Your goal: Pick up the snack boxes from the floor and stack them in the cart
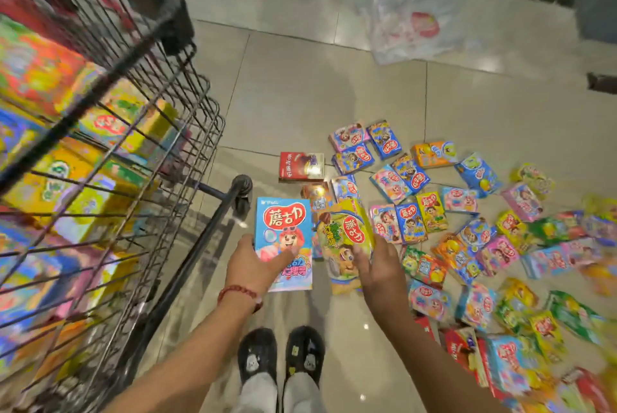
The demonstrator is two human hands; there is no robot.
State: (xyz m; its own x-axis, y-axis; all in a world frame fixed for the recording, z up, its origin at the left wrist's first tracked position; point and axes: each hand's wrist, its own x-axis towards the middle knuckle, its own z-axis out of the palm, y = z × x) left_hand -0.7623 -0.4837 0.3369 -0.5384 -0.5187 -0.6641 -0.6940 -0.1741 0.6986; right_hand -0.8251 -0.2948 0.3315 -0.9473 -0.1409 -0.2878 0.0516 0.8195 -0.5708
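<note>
The left hand [255, 262] grips a blue box [283, 239], thumb across its face; the right hand [374, 265] holds a yellow box [344, 239], fingers seemingly curled on its edge. Both sit above the floor [300, 95], beside the cart [133, 145]. One-handed grips could slip — either box might drop onto the pile. Both boxes' long axes run away from the person, the yellow one tilted.
</note>
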